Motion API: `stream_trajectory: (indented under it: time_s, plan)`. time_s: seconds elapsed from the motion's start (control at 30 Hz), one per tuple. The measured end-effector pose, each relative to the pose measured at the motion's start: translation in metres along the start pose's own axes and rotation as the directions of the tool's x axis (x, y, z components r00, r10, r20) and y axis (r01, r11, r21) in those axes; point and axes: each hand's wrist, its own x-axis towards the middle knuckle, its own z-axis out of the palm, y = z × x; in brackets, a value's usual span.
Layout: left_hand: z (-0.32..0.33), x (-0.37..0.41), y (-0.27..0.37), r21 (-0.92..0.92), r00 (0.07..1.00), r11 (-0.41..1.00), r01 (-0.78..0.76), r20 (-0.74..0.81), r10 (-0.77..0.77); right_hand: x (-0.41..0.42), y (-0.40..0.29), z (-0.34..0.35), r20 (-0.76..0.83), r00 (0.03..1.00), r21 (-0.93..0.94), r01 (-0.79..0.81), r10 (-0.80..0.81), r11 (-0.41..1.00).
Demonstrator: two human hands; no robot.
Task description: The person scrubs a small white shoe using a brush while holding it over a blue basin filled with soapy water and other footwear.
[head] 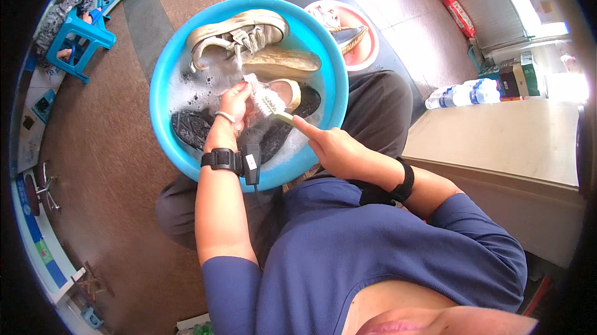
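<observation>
My left hand (237, 101) grips a pale wet fabric piece (252, 84), perhaps part of a shoe, above the suds in a blue plastic basin (157, 97). A scrubbing brush (285, 117) with white bristles and a pale green handle is in my right hand (338, 148), its bristles against or close beside that piece. A cream-edged shoe (294, 94) shows just behind the brush. Farther back in the basin lie a dirty white lace-up sneaker (254, 31) and a stained sole (284, 63). Dark shoes (189, 127) sit partly under foam near my left wrist.
A pink basin (371, 52) holding more footwear stands behind the blue one. Someone in patterned clothing sits near a blue plastic stool (77, 48) at the far left. Bottled water in a pack (466, 94) rests on a pale counter (499, 139) at right.
</observation>
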Motion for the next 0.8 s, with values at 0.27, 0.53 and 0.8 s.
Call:
stream_trajectory:
  time_s: [0.27, 0.53, 0.8]
  plan:
    - [0.008, -0.003, -0.001, 0.066, 0.999, 0.997, 0.042, 0.030, -0.044, 0.053, 0.010, 0.013, -0.105, 0.992, -0.080, -0.072, 0.063, 0.994]
    - [-0.001, 0.011, -0.017, 0.171, 0.995, 0.982, -0.077, -0.055, 0.087, 0.040, 0.007, 0.004, -0.065, 0.983, -0.112, -0.176, 0.169, 0.978]
    - [0.022, -0.067, 0.029, 0.566, 0.872, 0.709, -0.420, 0.035, 0.488, 0.055, 0.012, -0.023, -0.431, 0.900, 0.143, 0.002, 0.061, 0.990]
